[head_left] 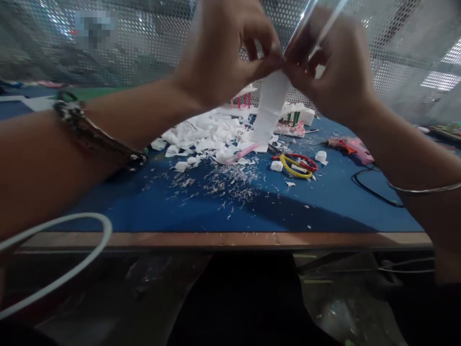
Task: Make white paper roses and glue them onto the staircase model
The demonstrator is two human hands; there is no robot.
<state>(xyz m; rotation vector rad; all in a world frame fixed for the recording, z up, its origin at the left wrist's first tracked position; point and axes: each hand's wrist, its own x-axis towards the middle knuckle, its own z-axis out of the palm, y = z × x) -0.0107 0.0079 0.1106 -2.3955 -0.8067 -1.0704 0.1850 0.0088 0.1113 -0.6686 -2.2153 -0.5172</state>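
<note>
My left hand (219,57) and my right hand (336,72) meet above the table, fingers pinched together at the top of a long white paper strip (271,103). The strip hangs down toward a heap of torn white paper pieces (205,132). From the right fingers a clear, shiny plastic piece (302,21) slants up out of view; its kind I cannot make out. Below the hands lie a pink pen-like tool (245,153) and a cutting tool with one red and one yellow handle (297,166).
A pink glue gun (351,148) with a black cable (372,190) lies at the right on the blue tabletop (144,211). Small white constructions with red posts (245,101) and green posts (293,117) stand behind. A white cable loop (82,217) arches at the left front.
</note>
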